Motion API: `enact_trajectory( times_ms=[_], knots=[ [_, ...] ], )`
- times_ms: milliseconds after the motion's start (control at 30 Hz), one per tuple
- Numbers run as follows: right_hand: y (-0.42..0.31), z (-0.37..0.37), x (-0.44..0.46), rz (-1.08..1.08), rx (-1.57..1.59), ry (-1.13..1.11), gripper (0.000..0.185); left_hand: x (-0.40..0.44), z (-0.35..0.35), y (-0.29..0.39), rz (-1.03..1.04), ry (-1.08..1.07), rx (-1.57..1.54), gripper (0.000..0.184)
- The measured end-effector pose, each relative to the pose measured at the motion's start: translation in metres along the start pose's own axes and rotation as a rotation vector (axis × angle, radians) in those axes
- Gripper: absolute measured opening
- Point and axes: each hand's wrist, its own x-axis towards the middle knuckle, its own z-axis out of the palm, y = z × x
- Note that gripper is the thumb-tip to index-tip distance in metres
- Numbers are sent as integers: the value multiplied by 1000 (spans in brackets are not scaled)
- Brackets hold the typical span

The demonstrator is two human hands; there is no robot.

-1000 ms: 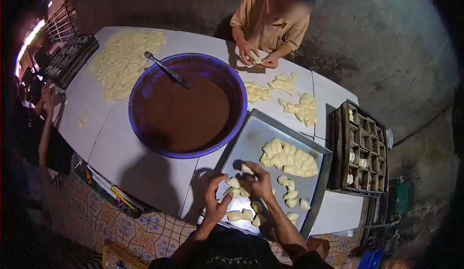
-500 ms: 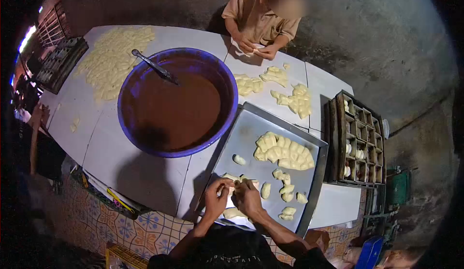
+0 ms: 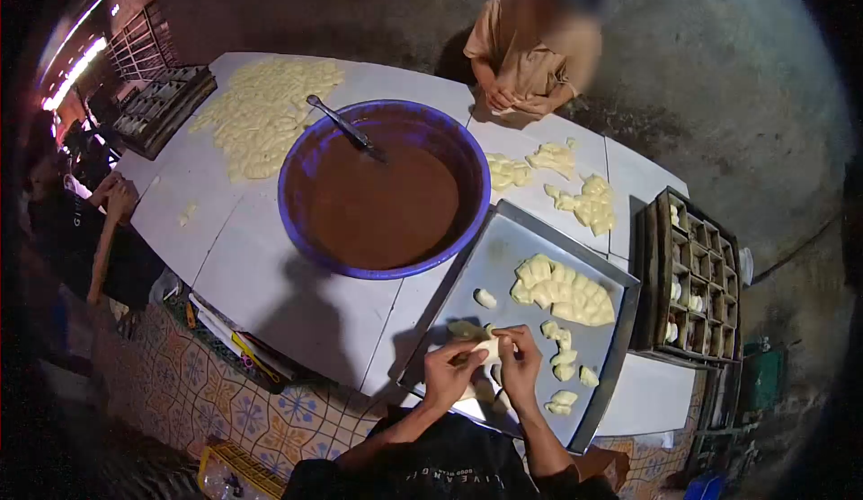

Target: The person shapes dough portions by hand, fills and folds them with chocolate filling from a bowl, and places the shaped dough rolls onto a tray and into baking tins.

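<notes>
My left hand (image 3: 451, 372) and my right hand (image 3: 520, 362) are close together over the near part of a metal tray (image 3: 467, 271). Between their fingertips they pinch a pale piece of dough (image 3: 488, 349), partly covered by the fingers. A large cluster of soft yellowish dough pieces (image 3: 566, 292) lies on the tray beyond my right hand. One small dough lump (image 3: 485, 299) rests by itself just past my fingers. More lumps (image 3: 563, 356) sit to the right of my right hand, and some under my hands are partly hidden.
A purple basin (image 3: 485, 172) of brown liquid, with a ladle-like utensil (image 3: 346, 127) in it, stands left of the tray. Dough pieces (image 3: 270, 114) cover the table's far left. Compartmented metal moulds (image 3: 692, 275) stand at right. One person (image 3: 530, 69) works opposite; another (image 3: 99, 221) is at left.
The view has shifted, so the table things appear farther right. My hands have risen slightly, and the dough between them now shows clearly. More of the person at left is visible.
</notes>
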Motion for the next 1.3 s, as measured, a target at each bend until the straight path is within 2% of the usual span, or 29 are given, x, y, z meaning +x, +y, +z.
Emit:
enact_trajectory(
  times_ms=[33,67,133,167,200,233,267,300,333,400,433,467,533,567,600,633,667,733,800,867,1000,1033,1067,1133,1167,1200,1233,1267,1300],
  knots=[
    [3,-1,5,-113,28,7,17,-3,0,2,-19,35,41,15],
    [1,-11,4,-24,-121,-35,37,-3,2,3,120,81,63,15],
    [-18,-7,5,-204,-141,-210,53,-3,-6,15,-168,-67,227,16],
    [-13,1,-4,-213,-203,-318,58,-6,-2,-24,-281,-92,-229,13],
    [0,7,-11,-171,-33,-334,57,-3,-7,-16,-563,-220,-934,10],
    [9,12,-15,-135,-26,-315,50,-2,-10,-24,-652,-243,-1124,16],
    [14,14,-10,-108,-26,-305,45,-2,-9,-35,-729,-268,-1325,24],
    [3,15,-5,24,161,-341,65,-4,-4,-31,-724,-232,-1132,60],
    [1,4,1,180,340,-489,91,5,-8,-9,-708,-238,-1141,60],
    [2,-4,6,335,654,-567,114,32,-27,30,-484,-780,-1444,99],
    [64,-16,0,324,610,-654,126,48,-31,16,-430,-780,-1283,126],
    [44,-11,6,243,562,-672,129,74,-44,0,-278,-833,-1148,118],
    [18,-6,17,188,533,-615,128,137,-63,-1,-259,-494,-819,78],
    [26,-7,18,165,519,-578,125,162,-74,24,-122,-223,-294,66],
    [26,-6,18,159,513,-580,125,184,-77,48,-34,-88,231,62],
    [25,-5,18,194,523,-555,126,195,-79,65,-138,-45,541,73],
    [26,-4,18,230,536,-531,127,224,-87,5,-21,21,733,87],
    [29,-3,18,193,500,-561,112,230,-100,24,-317,-426,1012,92],
    [32,-3,17,237,474,-531,110,231,-101,46,-421,-603,987,90],
    [36,-3,18,319,470,-447,106,209,-93,60,-334,-341,1040,89],
    [54,3,17,365,682,-345,80,158,-69,89,-52,-169,1147,68],
    [52,6,18,421,719,-337,78,143,-61,92,12,-76,1001,59],
    [49,9,19,478,758,-326,77,137,-65,55,-82,-100,693,71],
    [62,16,17,532,1167,-398,59,114,-59,51,-533,-480,-337,87],
    [79,17,14,628,1183,-326,52,104,-50,45,-587,-546,-384,101],
    [65,23,16,722,1204,-248,47,90,-39,40,-569,-460,-397,94],
    [48,21,16,648,1198,-201,32,80,-30,23,-553,-328,-411,88],
    [70,19,13,677,957,-67,24,72,-22,7,-526,-194,-427,81],
    [70,16,9,612,875,-15,24,64,-17,4,-535,-56,-397,60]
  ],
)
